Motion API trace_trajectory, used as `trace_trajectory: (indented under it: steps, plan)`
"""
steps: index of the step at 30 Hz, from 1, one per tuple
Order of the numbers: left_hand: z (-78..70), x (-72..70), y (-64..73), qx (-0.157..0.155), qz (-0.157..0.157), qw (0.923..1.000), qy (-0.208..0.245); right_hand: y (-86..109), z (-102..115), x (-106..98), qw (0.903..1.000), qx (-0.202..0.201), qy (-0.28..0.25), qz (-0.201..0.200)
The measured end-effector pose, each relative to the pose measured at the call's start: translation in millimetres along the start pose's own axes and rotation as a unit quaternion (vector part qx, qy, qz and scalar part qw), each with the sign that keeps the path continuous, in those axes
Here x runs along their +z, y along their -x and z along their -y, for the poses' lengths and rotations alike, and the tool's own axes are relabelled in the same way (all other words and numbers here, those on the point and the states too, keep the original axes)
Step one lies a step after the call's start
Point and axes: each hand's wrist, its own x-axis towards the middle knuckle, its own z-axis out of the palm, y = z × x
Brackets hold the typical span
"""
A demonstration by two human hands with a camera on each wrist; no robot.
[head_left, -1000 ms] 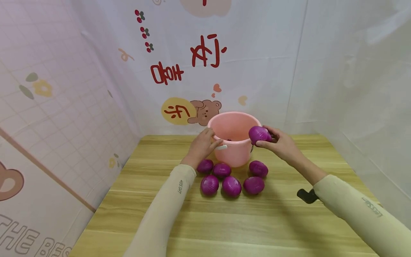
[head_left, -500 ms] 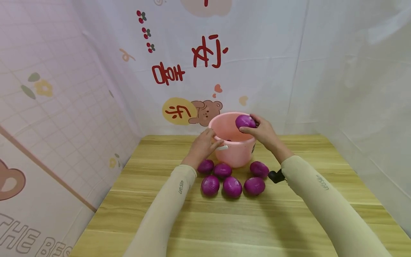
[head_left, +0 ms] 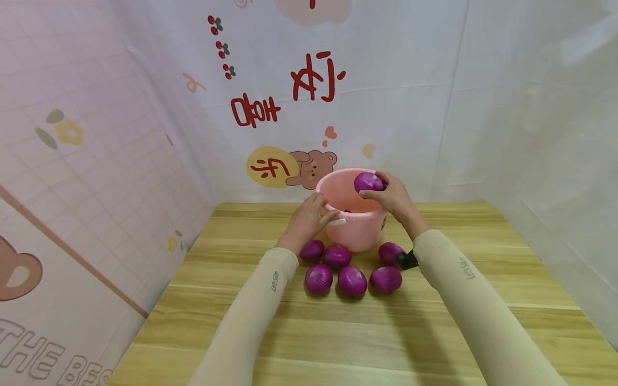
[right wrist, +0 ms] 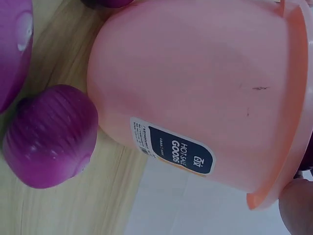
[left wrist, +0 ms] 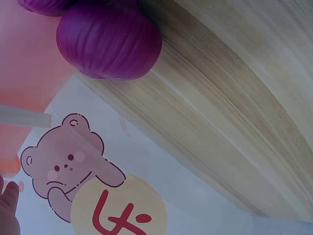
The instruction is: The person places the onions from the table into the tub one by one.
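Right hand [head_left: 393, 197] grips one onion [head_left: 368, 182], left hand [head_left: 307, 219] one bucket [head_left: 356, 234], near six more onions [head_left: 352, 282].

The left arm [head_left: 256, 313] and the right arm [head_left: 475, 303] stretched forward, inclined toward each other. The left hand [head_left: 306, 221] had its fingers bent and thumb pointed toward the right hand [head_left: 393, 197], whose thumb and fingers were curved in a grip.

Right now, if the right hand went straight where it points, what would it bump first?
Probably the inside wall of the pink bucket, with the onion in the right hand touching first. Its height is unclear; if high enough, it might pass over toward the backdrop.
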Motion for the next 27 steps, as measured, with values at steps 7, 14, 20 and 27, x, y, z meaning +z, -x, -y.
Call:
trace_trajectory:
  steps: [7, 14, 20, 27]
  plan:
    - [-2.1, 0.4, 0.8, 0.003, -0.006, 1.0000, -0.004, 1.2, -1.3, -0.6, 0.9996, 0.010, 0.018, 0.020]
    - [-1.6, 1.1, 0.3, 0.001, 0.002, 0.9999, -0.012, 2.9, -2.8, -0.6, 0.9996, 0.015, 0.012, 0.019]
    - [-1.5, 0.9, 0.9, 0.001, -0.002, 1.0000, -0.005, 2.9, -2.9, 0.5, 0.9998, 0.009, 0.006, 0.016]
    - [-2.2, 0.5, 1.8, 0.003, -0.006, 1.0000, 0.002, 6.5, -5.1, -1.1, 0.9999, 0.000, -0.009, 0.010]
